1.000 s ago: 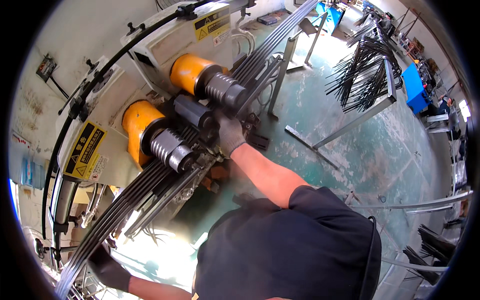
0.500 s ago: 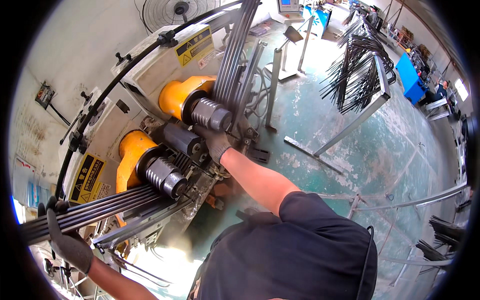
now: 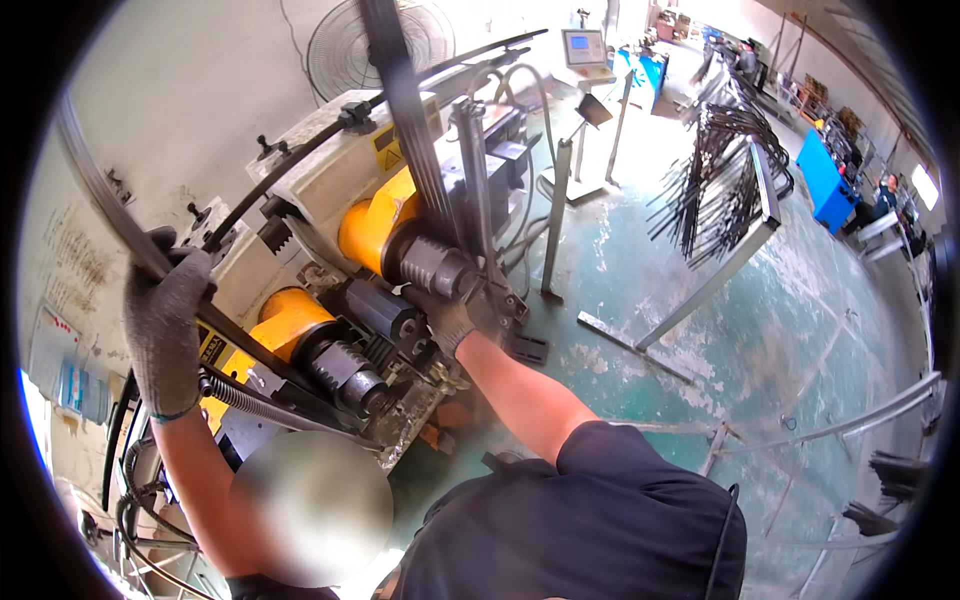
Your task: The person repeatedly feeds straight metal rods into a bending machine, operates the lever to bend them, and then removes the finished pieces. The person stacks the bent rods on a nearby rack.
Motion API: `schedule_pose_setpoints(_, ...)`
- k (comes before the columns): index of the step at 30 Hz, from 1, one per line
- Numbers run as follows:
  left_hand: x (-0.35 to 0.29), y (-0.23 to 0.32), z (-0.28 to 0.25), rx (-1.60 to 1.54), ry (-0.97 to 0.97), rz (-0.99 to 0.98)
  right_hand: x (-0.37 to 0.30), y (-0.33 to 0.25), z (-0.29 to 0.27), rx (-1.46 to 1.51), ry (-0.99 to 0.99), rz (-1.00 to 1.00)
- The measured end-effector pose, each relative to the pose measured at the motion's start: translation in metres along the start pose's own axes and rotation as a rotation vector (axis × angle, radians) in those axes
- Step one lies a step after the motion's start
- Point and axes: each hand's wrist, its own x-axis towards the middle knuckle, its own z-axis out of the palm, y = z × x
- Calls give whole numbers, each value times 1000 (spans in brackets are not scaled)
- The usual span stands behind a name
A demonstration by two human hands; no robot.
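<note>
Already the bundle of dark metal strips (image 3: 420,170) is bent partway: 1 leg rises steeply from the rollers toward the top of the view, and the other runs down and left past the wall. So I judge the bending well under way but not finished, since the strips are seated between the rollers and both hands are on them. The left hand (image 3: 165,325), in a grey glove, is closed around the lower-left leg of the bundle. The right hand (image 3: 450,320), also gloved, presses at the bundle just beside the upper roller; whether its fingers close fully around it I cannot tell. Counted: 2 yellow roller housings (image 3: 370,225), 2 ribbed steel rollers (image 3: 435,268) showing, 1 fan (image 3: 345,45) on the wall behind, 1 rack (image 3: 730,180) of finished bent strips standing well apart on the green floor (image 3: 800,330).
</note>
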Motion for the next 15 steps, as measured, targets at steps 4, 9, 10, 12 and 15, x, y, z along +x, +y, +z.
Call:
schedule_pose_setpoints(4, -1, -21, -11, -113, -6, 143, 59, 64, -27, -203, -69, -159)
schedule_pose_setpoints(9, -3, -3, -8, 154, -8, 188, 93, 98, -48, -187, -255, -171)
schedule_pose_setpoints(10, -4, 0, -7, 207, 1, 192, 103, 105, -47, -156, -290, -155)
schedule_pose_setpoints(12, -3, 4, 4, 276, 7, 182, 123, 113, -73, -104, -282, -139)
schedule_pose_setpoints(15, -19, 22, -13, 435, -26, 227, 142, 132, -81, -101, -330, -150)
